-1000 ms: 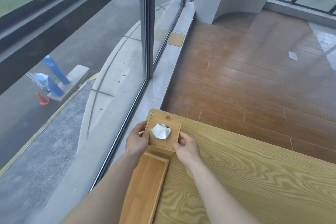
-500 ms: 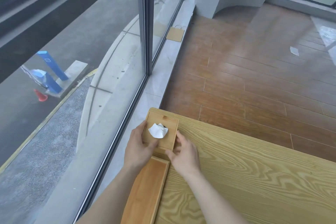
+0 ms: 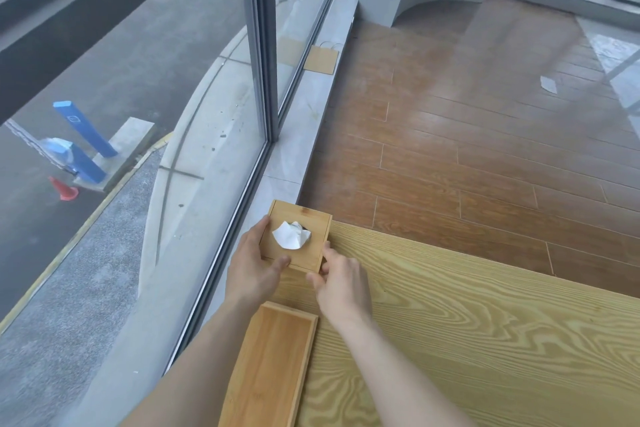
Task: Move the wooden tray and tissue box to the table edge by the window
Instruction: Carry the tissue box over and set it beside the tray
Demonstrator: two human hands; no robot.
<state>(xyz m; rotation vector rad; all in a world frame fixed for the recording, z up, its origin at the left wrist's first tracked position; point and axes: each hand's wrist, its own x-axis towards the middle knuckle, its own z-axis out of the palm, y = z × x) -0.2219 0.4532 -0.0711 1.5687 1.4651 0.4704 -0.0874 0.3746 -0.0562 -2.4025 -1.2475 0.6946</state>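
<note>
Both hands clamp the wooden tissue box (image 3: 297, 238) between them. The left hand (image 3: 254, 269) wraps its window-side wall, with the thumb lying across the near edge of the lid and the fingers curled along the far-left side. The right hand (image 3: 341, 284) presses against the opposite wall, its fingertips touching the box's near right corner. A crumpled white tissue (image 3: 291, 235) pokes up through the opening in the lid, between the two hands.

Under the grip, the box stands at the far corner of the light wood-grain table (image 3: 485, 322), right at the edge by the window (image 3: 207, 114); its far end seems to reach the table's corner. Just behind the hands, nearer the person, the wooden tray (image 3: 270, 367) lies flat and lengthwise along the same window edge, a bare strip of table between it and the box. The left forearm passes over the tray's left rim.

Beyond the box runs a pale stone sill (image 3: 304, 121), and to the right of it brown plank flooring (image 3: 467, 149).
</note>
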